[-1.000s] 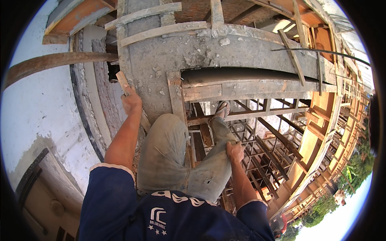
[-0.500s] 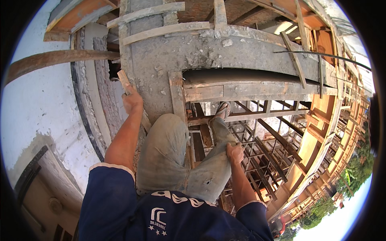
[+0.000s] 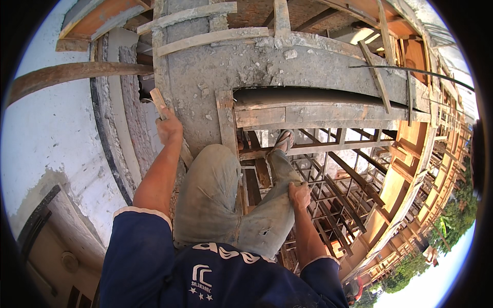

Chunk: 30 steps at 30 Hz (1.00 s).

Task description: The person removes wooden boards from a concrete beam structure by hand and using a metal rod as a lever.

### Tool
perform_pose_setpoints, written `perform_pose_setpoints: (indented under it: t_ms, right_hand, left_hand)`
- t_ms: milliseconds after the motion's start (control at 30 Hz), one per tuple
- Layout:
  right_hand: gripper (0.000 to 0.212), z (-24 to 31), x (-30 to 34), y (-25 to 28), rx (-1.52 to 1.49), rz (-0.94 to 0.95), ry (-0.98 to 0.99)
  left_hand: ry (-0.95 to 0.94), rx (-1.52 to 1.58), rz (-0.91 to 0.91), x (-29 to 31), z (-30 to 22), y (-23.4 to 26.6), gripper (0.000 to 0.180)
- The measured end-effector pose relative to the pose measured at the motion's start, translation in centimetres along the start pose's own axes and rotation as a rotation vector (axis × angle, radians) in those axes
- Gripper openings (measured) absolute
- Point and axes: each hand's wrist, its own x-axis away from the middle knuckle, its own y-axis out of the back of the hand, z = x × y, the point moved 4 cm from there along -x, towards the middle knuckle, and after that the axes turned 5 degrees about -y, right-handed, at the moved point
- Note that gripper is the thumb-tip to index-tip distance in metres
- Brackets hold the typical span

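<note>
My left hand [image 3: 168, 128] is closed around a short wooden piece [image 3: 157, 96] whose pale end sticks out beyond the fingers. It is at the left edge of a rough grey concrete surface [image 3: 197, 110]. My right hand [image 3: 299, 195] is closed on the cloth of my grey-brown trouser leg [image 3: 275, 205], near the knee. My left knee is bent beside the concrete. Farther out, my sandalled foot [image 3: 284, 141] rests on a narrow wooden beam [image 3: 339, 147] above an open gap.
A white wall [image 3: 51, 133] runs along the left, with a dark timber [image 3: 77, 77] reaching from it. Wooden formwork boards [image 3: 318, 114] edge a long opening ahead. Below right is a deep lattice of scaffold timbers [image 3: 344, 190]. A thin dark rod [image 3: 411, 70] juts across at upper right.
</note>
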Motion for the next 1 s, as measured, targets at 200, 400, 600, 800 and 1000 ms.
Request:
perform_pose_setpoints:
  t_ms: [200,400,600,800,1000]
  right_hand:
    - [0.067,-0.14,0.04,-0.11,0.001,-0.002,0.011]
    - [0.067,-0.02,0.14,0.00,0.006,-0.005,0.006]
    - [0.072,0.14,0.33,0.23,-0.003,0.040,-0.011]
    - [0.065,-0.13,0.16,-0.17,0.001,-0.005,0.002]
    - [0.065,0.21,0.24,0.02,0.017,0.018,-0.016]
  left_hand:
    - [-0.016,0.025,-0.011,-0.02,0.12,0.12,0.091]
    - [-0.005,-0.040,-0.009,-0.43,0.27,-0.11,0.089]
    - [0.008,-0.057,-0.012,-0.67,0.57,-0.39,0.089]
    - [0.009,-0.045,-0.018,-0.49,0.32,-0.24,0.090]
    - [0.029,-0.005,-0.014,0.19,-0.05,0.49,0.095]
